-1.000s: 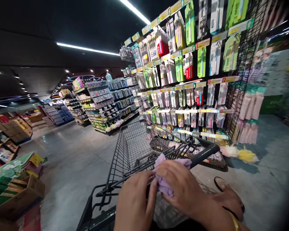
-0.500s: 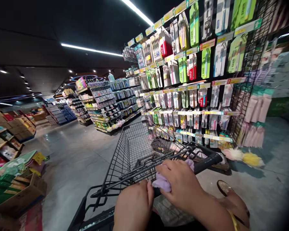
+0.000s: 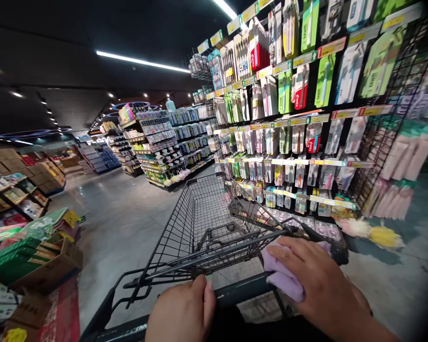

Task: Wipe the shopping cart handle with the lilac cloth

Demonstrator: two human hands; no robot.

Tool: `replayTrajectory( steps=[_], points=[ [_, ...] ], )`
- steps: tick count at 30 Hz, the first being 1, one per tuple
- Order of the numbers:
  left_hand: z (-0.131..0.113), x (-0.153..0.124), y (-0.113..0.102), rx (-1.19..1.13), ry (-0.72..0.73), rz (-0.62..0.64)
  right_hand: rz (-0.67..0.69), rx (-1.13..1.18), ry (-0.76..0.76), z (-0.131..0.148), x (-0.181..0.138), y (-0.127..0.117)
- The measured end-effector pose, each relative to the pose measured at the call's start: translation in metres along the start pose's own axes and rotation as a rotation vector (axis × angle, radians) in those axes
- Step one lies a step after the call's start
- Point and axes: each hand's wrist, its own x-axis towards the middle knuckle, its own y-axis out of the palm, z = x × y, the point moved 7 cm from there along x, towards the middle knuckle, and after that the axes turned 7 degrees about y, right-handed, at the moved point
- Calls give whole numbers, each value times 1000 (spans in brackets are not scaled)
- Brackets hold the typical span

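Lilac cloth [image 3: 284, 279] touches the cart handle [image 3: 240, 289], toothbrush rack [image 3: 299, 162] beyond.

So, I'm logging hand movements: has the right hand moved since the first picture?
Yes. Judged against the handle, the right hand has shifted towards its right end, cloth with it, leaving bare handle beside the left hand.

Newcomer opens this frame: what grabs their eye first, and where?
Probably the bright rack of packaged toothbrushes filling the upper right. Next, the lilac cloth under the right hand on the cart handle, lower right of center, with the left hand closed around the same handle. Beyond them, the black wire cart spans the middle.
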Motion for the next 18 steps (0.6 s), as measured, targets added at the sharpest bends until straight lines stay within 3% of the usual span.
replayTrajectory(
  steps=[6, 8, 14, 16, 18],
  points=[
    [7, -10, -2, 22, 44, -58, 63, 115, -87, 62, 16, 6],
    [7, -12, -3, 31, 64, -77, 95, 140, -121, 59, 14, 2],
    [8, -17, -7, 36, 105, -118, 124, 4, -44, 1, 0, -14],
    [2, -14, -13, 7, 122, -155, 100, -23, -14, 4, 1, -13],
    [-17, -9, -23, -27, 192, -245, 51, 6, -37, 26, 4, -10]
  ],
)
